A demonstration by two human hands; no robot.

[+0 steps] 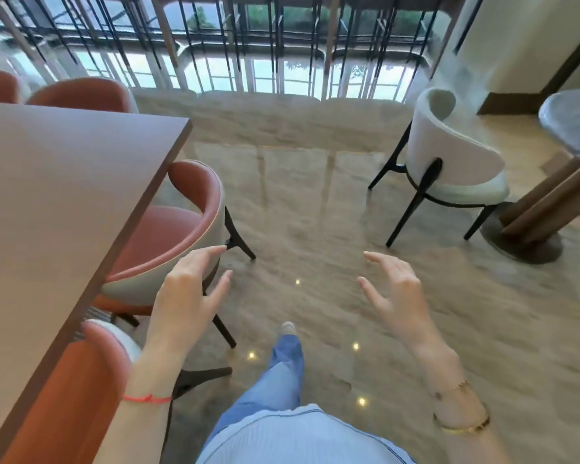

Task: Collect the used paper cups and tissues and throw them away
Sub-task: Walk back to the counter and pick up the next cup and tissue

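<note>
left hand (185,296): lower middle of the frame, fingers loosely spread, nothing in it, red string on the wrist
right hand (394,289): just right of center, same deal, relaxed and holding nothing, gold bracelets on the wrist
leg (287,370): blue jeans and a light shoe stepping out between the hands, bottom center
floor (315,212): glossy beige stone with light spots reflected
table (54,209): long brown top filling the left side
chairs: orange chair (178,229) tucked at the table edge, white chair (449,162) upper right beside a round table (573,122)
cups and tissues: can't spot any in this view
</note>
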